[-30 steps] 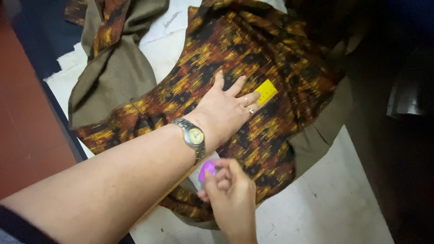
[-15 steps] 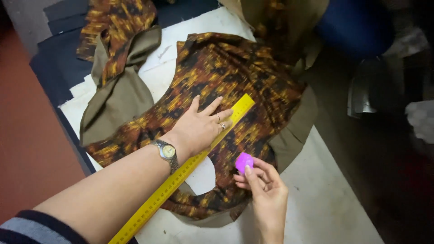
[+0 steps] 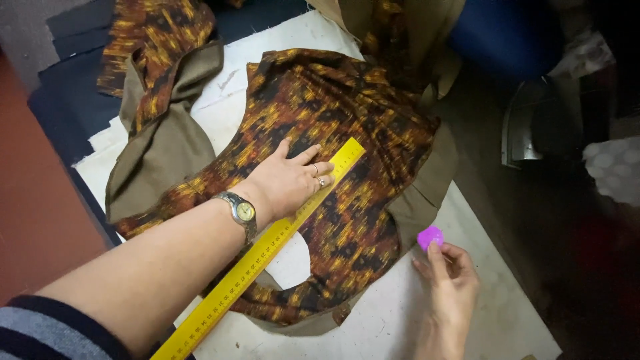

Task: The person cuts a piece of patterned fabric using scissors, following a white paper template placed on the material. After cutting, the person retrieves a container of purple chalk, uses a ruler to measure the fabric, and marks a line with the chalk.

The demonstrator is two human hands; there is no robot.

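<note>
Two hands are at work over a cut piece of patterned fabric (image 3: 347,120), brown, orange and black, lying spread on a white work surface (image 3: 427,313). Left hand (image 3: 287,183) lies flat, palm down, fingers spread and extended, grasping nothing; it presses on a yellow ruler (image 3: 267,250) that runs diagonally beneath the palm, with one end showing just past the fingertips and the other reaching back along the forearm toward the near edge of the view. A wristwatch (image 3: 241,212) with a metal band sits on that wrist, and rings show on two fingers. Right hand (image 3: 448,280) is well apart from the left, off the fabric's edge and over the bare white surface; its thumb and fingertips pinch a small bright pink piece, apparently marking chalk (image 3: 430,237), held at the fingertips just beside the fabric's olive-brown border. Beyond the left hand's thumb side lies a second bundle of the same print with olive lining (image 3: 160,140), loosely folded. Dark blue cloth (image 3: 60,113) lies farther out on that side.
</note>
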